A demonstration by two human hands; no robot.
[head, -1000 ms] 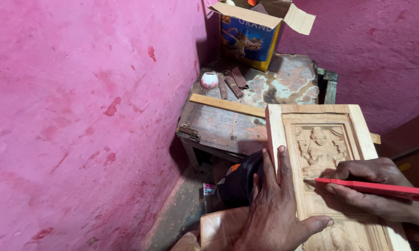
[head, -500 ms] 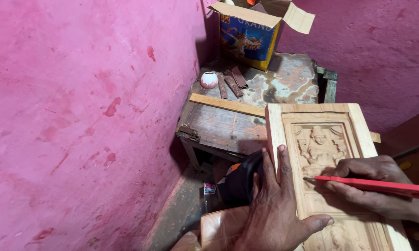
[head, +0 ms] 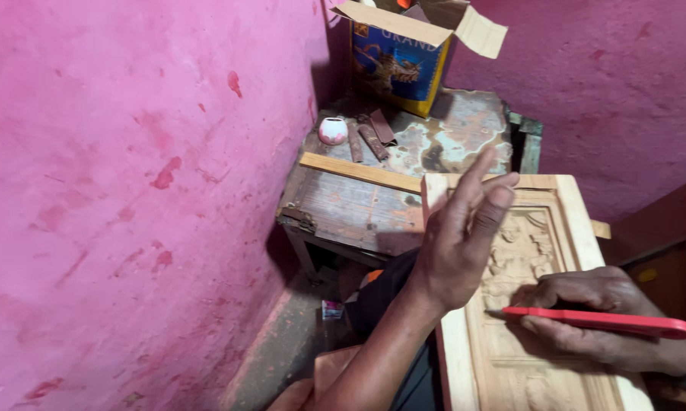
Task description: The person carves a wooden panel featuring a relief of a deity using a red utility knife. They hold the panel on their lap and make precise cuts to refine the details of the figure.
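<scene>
A pale wooden panel [head: 579,228] carved with figures in relief leans toward me at the lower right. My right hand [head: 598,320] rests on the carving and grips a red-handled tool [head: 609,323] whose tip touches the relief near the middle. My left hand [head: 457,243] is raised off the panel's left edge, fingers spread and pointing up, holding nothing.
A worn wooden table [head: 358,209] stands behind the panel against the pink wall [head: 130,190]. On it lie a wooden strip [head: 358,171], a small pink-and-white round object [head: 333,130], brown sandpaper pieces [head: 369,137] and an open cardboard box [head: 400,57].
My left hand has lifted off the panel's left edge and now hangs in the air with fingers apart. The right hand with the red-handled tool stays on the carving.
</scene>
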